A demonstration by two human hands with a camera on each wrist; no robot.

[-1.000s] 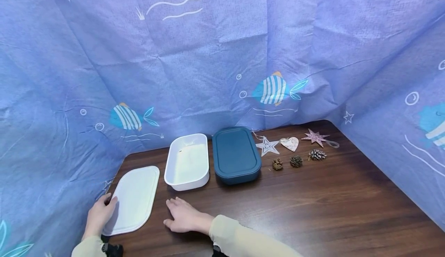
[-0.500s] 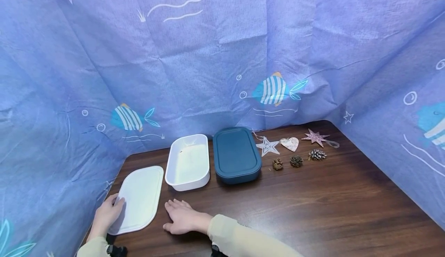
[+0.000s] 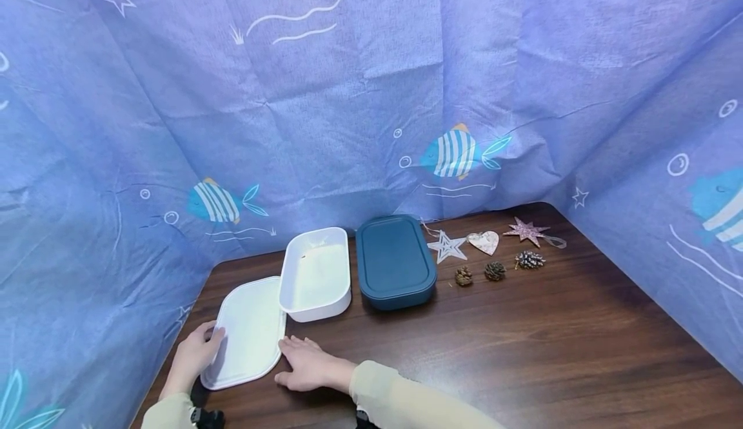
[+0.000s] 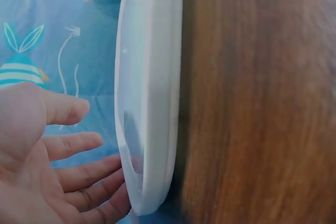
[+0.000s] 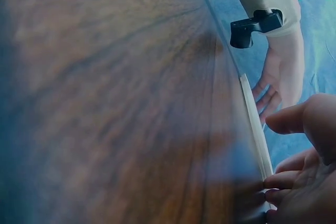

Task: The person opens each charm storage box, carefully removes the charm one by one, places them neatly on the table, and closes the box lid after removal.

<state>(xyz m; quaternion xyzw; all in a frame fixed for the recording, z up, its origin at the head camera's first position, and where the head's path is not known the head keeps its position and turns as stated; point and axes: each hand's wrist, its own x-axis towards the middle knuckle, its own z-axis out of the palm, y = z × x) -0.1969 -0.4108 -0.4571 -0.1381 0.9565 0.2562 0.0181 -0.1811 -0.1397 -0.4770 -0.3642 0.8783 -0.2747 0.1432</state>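
Note:
A flat white lid (image 3: 246,332) lies on the table at the left. My left hand (image 3: 197,355) is at its left edge; in the left wrist view, extended fingers (image 4: 92,174) touch the rim and the thumb stands apart. Across from it, my right hand (image 3: 310,364) rests low over the table, fingertips right at the lid's right edge. The right wrist view shows those relaxed fingers (image 5: 283,179) at the rim. Just behind the lid stands an uncovered white container (image 3: 316,277), whose near left corner meets the lid's edge in the head view.
A dark blue lidded container (image 3: 396,261) stands right of the white one. Beyond it lie a white star ornament (image 3: 447,246), a heart ornament (image 3: 484,242), a pink star (image 3: 526,230) and several pine cones (image 3: 495,271). A blue fish-patterned cloth (image 3: 348,93) hangs behind the table.
My left hand has moved right, sliding the white lid toward the white container and my right hand's fingertips. The right hand has stayed nearly in place.

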